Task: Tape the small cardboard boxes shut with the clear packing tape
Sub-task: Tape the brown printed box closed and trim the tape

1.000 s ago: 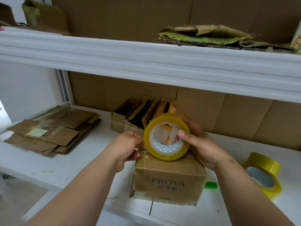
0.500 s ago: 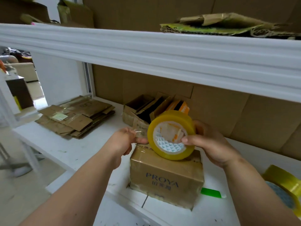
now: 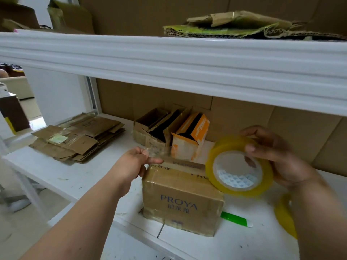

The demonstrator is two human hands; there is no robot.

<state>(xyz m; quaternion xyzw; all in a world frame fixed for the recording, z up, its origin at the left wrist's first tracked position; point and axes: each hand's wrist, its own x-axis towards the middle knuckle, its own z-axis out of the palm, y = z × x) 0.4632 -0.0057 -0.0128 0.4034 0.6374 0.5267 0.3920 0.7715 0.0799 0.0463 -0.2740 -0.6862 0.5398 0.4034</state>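
Above box [image 3: 182,196], left fingers [image 3: 144,152] pinch tape [image 3: 238,167].

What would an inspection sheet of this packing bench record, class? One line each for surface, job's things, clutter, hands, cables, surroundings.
Surface: white shelf top, scuffed.
Job's things: PROYA box standing closed; tape roll held above its right end; clear tape strip pulled out leftward over the box.
Clutter: flattened cardboard stack; open small boxes behind; second tape roll; green object.
Hands: left hand pinches the strip's end; right hand grips the roll.
Cables: nothing seen.
Surroundings: upper shelf holding crushed cardboard.
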